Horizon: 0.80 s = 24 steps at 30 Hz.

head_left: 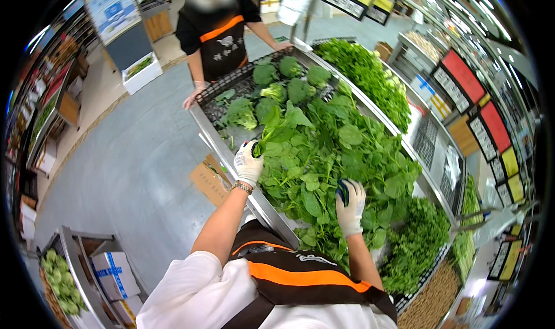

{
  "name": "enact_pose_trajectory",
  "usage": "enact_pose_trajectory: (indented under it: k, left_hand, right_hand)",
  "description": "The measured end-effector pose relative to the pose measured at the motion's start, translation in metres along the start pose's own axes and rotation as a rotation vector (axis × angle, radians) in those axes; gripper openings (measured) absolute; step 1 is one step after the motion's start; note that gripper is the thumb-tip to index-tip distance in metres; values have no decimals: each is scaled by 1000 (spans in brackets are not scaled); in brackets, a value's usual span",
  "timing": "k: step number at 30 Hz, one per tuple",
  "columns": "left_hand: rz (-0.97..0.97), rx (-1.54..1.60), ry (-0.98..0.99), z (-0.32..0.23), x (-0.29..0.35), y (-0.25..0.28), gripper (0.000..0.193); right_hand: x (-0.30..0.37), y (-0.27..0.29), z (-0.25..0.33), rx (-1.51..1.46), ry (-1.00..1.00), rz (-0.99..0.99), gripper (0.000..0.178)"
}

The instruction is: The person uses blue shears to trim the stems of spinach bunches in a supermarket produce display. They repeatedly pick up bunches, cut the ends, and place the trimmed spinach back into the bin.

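My left hand (248, 162), in a white glove with a wristwatch behind it, is closed around the stems of some leafy greens (280, 126) at the stall's near left edge. The broad leaves point up toward the broccoli. Farther right, my right hand (350, 207), also gloved, rests against the big pile of leafy greens (309, 155). Its fingers are loosely bent, with the dark palm coating showing and nothing visible in its grasp. Several heads of broccoli (241, 113) lie at the far left end of the stall.
A co-worker (217, 37) in a dark apron stands at the far end, both hands on the stall's rim. Curly greens (419, 236) lie to my right, celery-like greens (364, 69) behind. A cardboard piece (210, 180) is beside the stall on the left, and a metal rack (78, 259) stands lower left.
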<state>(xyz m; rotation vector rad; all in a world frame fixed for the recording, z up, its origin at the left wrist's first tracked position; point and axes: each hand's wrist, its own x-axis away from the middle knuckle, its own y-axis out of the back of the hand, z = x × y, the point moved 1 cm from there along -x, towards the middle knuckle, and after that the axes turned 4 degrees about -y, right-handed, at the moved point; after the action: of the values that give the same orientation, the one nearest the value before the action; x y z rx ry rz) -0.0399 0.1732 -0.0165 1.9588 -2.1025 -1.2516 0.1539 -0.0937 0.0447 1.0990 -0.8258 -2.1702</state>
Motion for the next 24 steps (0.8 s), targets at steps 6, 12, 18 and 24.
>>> enact_pose_trajectory:
  k: [6, 12, 18, 24]
  left_hand:
    - [-145, 477, 414, 67, -7, -25, 29]
    - [-112, 404, 284, 81, -8, -22, 32]
    - [57, 218, -247, 31, -34, 21, 35]
    - [105, 144, -365, 24, -55, 46, 44]
  right_hand:
    - [23, -7, 5, -15, -92, 84, 40]
    - [-3, 11, 64, 39, 39, 132, 39]
    - [-63, -16, 138, 44, 374, 243, 47]
    - [-97, -56, 169, 50, 289, 215, 59]
